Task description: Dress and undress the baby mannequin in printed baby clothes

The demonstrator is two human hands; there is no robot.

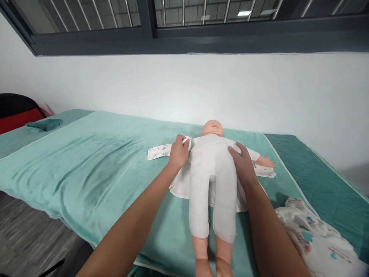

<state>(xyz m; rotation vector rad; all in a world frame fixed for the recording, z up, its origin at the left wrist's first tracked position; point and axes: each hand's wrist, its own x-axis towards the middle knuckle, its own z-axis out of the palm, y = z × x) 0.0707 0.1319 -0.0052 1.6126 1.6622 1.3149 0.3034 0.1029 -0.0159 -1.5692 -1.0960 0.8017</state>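
Note:
A baby doll [211, 157] with a white cloth body lies on its back, head toward the wall. Spread beneath it is a white printed baby shirt [180, 182], its sleeves showing out to both sides. My left hand [179, 152] is closed around the doll's arm near the left sleeve; the doll's hand on that side is hidden. Against the other side of the chest, my right hand [241, 161] grips the doll below its shoulder, thumb on the front. The doll's other arm stretches out bare over the right sleeve.
A crumpled white printed baby garment [319, 238] lies at the lower right. Green sheets [95, 169] cover the bed, which stands against a white wall [184, 88] under a barred window. A red and black item [21, 113] sits at the far left.

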